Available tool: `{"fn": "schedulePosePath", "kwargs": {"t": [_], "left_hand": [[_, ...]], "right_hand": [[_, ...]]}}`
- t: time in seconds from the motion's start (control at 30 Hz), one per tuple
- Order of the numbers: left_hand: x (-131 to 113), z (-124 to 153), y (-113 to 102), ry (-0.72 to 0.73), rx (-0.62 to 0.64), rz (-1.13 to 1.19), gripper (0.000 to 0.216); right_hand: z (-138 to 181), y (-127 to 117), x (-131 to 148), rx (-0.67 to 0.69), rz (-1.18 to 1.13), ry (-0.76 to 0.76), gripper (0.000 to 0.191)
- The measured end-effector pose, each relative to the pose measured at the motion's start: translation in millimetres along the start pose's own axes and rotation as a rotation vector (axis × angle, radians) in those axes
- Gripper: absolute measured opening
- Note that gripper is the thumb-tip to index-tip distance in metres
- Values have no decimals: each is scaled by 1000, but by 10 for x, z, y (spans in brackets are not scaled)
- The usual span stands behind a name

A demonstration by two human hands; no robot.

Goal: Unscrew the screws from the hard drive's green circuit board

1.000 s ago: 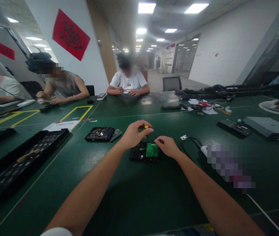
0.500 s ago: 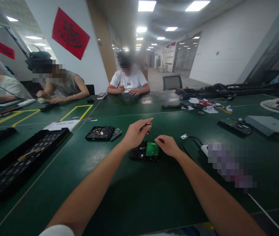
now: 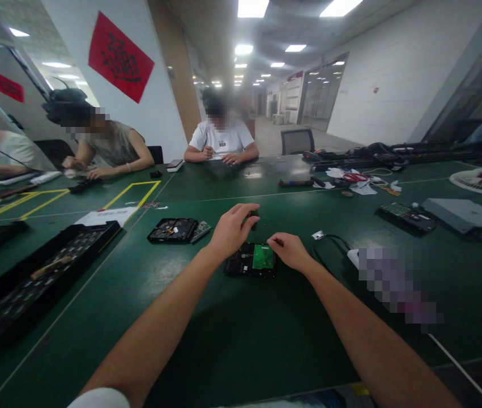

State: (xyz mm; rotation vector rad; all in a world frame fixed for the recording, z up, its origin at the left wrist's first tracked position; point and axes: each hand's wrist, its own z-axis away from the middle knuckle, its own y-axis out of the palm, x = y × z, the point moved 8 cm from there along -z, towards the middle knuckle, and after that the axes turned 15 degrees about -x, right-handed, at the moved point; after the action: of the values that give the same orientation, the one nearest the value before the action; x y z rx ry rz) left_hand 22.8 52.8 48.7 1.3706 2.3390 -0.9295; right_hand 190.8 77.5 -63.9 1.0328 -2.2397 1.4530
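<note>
Left hand [image 3: 232, 229] has shifted slightly, clamped on tool [image 3: 254, 214]; hard drive [image 3: 262, 257] just nearside, long axis crosswise; right hand [image 3: 290, 250] beside, fingertips together.

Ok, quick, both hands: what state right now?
Left hand: closed on a small object, too blurred to identify.
Right hand: closed near the green board; cannot tell whether it holds anything.

Object [image 3: 253, 214] in left fingers [image 3: 241, 211] part-hidden, too small to tell.
</note>
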Motion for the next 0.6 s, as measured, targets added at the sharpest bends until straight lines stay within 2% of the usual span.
{"fn": "schedulePosePath", "kwargs": {"t": [0.2, 0.43, 0.6], "left_hand": [[63, 61, 130, 21, 116, -7, 50], [171, 59, 95, -16, 57, -125, 49], [131, 88, 177, -11, 161, -9, 60]], "right_hand": [[11, 2, -9, 7, -9, 5, 27], [2, 0, 0, 11, -13, -14, 28], [6, -4, -11, 8, -12, -5, 28]]}}
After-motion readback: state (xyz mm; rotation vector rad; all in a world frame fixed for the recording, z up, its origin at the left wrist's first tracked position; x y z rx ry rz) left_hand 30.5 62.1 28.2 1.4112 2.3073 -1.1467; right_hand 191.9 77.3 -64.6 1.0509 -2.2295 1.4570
